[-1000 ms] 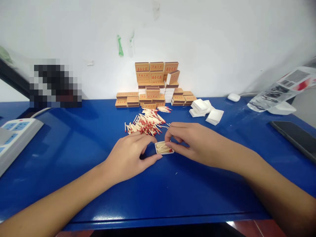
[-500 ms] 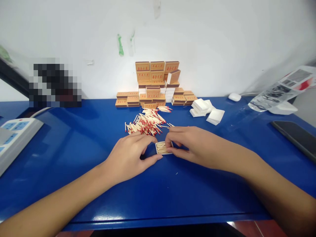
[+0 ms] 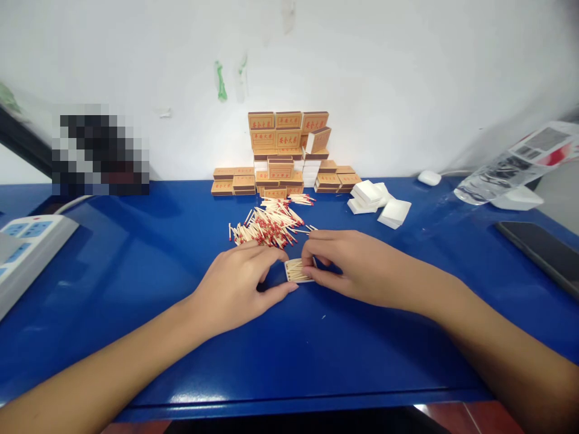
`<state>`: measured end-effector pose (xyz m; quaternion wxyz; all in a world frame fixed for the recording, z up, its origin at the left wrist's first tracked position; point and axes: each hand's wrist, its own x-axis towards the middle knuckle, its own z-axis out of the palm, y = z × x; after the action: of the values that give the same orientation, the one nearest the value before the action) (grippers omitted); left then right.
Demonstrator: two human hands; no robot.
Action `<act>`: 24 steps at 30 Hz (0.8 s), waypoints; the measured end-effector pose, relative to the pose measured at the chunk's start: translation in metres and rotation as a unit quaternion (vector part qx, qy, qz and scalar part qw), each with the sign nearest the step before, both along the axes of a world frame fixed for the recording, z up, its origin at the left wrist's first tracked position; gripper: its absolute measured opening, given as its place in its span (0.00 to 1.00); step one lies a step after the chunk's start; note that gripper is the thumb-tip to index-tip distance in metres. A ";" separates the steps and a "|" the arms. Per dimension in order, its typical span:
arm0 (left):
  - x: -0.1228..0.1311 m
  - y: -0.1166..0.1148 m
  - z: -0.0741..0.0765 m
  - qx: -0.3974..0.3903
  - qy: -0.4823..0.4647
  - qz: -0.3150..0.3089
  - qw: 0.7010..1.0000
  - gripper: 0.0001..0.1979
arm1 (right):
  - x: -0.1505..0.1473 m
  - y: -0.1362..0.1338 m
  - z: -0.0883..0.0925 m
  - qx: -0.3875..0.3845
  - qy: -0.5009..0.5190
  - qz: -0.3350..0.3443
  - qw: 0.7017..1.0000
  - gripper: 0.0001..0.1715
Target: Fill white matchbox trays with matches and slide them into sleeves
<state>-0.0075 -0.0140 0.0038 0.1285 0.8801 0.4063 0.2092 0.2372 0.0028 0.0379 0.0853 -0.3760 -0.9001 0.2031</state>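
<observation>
Well, the small white cardboard tray [image 3: 297,271] on the blue desk [image 3: 136,259] looks nearly full of matches. The right hand [image 3: 357,265] fingers pinch its end, and the left hand [image 3: 235,289] is loosely curled, thumb touching it. Beyond, a loose red-tipped match pile [image 3: 266,226] and empty white trays [image 3: 380,202] wait.

On the table [image 3: 136,253], near the front middle, a small tray [image 3: 297,271] with matches in it lies between two hands: left hand [image 3: 235,289] at its left end, right hand [image 3: 350,262] over its right end. Just behind the tray, a loose pile of matches [image 3: 269,226]. Behind the pile, stacked matchboxes [image 3: 287,154] against the wall [image 3: 407,78]. Right of the stack, a few empty trays [image 3: 380,202], partly on one another. Power strip [image 3: 27,247] at the far left edge. Phone [image 3: 543,250] at the far right edge, plastic bag [image 3: 511,166] behind it.
</observation>
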 end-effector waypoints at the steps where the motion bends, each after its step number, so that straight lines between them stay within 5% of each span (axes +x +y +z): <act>1: 0.000 0.000 0.000 0.001 0.001 0.001 1.000 0.14 | 0.000 0.000 0.000 0.000 0.000 -0.001 1.000 0.07; 15: 0.001 0.001 -0.002 0.011 -0.006 -0.006 1.000 0.15 | -0.006 0.000 -0.003 0.009 -0.001 -0.029 1.000 0.13; 24: 0.000 0.000 0.000 -0.006 -0.002 -0.006 1.000 0.14 | -0.002 0.006 -0.006 0.027 0.035 0.003 0.999 0.05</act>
<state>-0.0074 -0.0137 0.0040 0.1364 0.8812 0.4020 0.2079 0.2355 0.0090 0.0316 0.1268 -0.3637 -0.9027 0.1917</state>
